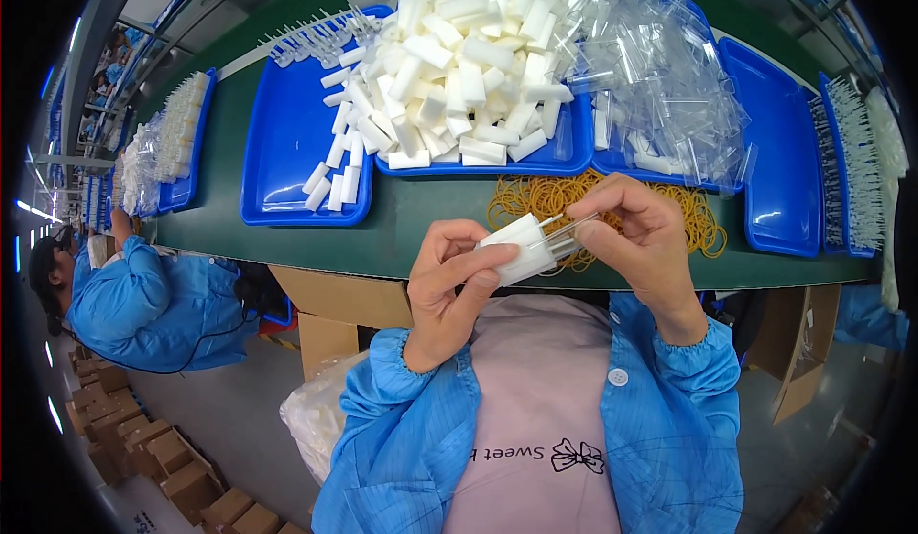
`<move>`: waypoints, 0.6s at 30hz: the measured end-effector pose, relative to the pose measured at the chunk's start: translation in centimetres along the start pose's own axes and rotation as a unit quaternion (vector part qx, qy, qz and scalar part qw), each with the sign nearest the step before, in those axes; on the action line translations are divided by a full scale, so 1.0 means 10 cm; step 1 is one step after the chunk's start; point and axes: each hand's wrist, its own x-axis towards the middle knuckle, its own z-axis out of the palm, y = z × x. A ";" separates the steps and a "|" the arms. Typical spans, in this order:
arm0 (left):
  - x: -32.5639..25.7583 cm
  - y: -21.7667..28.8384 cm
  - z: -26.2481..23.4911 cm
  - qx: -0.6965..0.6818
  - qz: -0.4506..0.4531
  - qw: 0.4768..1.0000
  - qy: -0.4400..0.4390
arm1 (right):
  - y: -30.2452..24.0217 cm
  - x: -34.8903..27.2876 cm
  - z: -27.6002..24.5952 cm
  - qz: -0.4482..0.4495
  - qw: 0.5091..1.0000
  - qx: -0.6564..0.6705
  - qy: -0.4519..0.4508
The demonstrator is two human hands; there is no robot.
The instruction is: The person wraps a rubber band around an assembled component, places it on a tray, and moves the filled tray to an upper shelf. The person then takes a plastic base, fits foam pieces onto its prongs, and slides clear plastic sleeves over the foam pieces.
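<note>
- The left hand (449, 281) is closed around a white foam block (516, 247), thumb on top and fingers curled under it, at the centre of the view just above the person's chest.
- The right hand (643, 238) pinches thin clear plastic sticks (564, 233) between thumb and fingertips; the sticks' ends meet the block's 3 o'clock end, touching it.
- Both hands hover over the near edge of the green worktop (421, 223).
- Just beyond the hands, at 12 o'clock of them, a loose pile of yellow rubber bands (535, 197) lies on the worktop.
- Further at 12 o'clock a blue tray (564, 156) is heaped with white foam blocks (459, 56).
- At 10 o'clock a second blue tray (287, 142) holds a few spilled blocks along its 3 o'clock side.
- At 1 o'clock a heap of clear plastic sleeves (660, 75) covers another tray.
- At 3 o'clock stands one more blue tray (779, 152).
- At 8 o'clock another person in a blue coat (143, 305) sits at the same worktop.
- Cardboard boxes (163, 457) lie on the floor at 7 o'clock.
</note>
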 end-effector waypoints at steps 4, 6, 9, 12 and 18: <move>0.01 0.01 0.03 0.003 -0.018 1.000 0.012 | 0.05 -0.02 -0.01 -0.041 0.998 -0.025 0.030; 0.02 0.01 0.04 0.008 -0.027 1.000 0.014 | 0.07 -0.03 -0.01 -0.048 0.997 -0.034 0.039; 0.02 -0.01 0.04 0.014 -0.027 0.999 0.017 | 0.08 -0.04 -0.02 -0.061 0.995 -0.075 0.022; 0.03 -0.03 0.05 0.009 -0.040 0.999 0.006 | 0.06 -0.04 -0.02 -0.030 0.998 -0.036 0.044; 0.07 0.03 0.07 0.159 0.069 0.984 0.028 | 0.12 0.00 -0.03 -0.034 0.999 0.010 0.034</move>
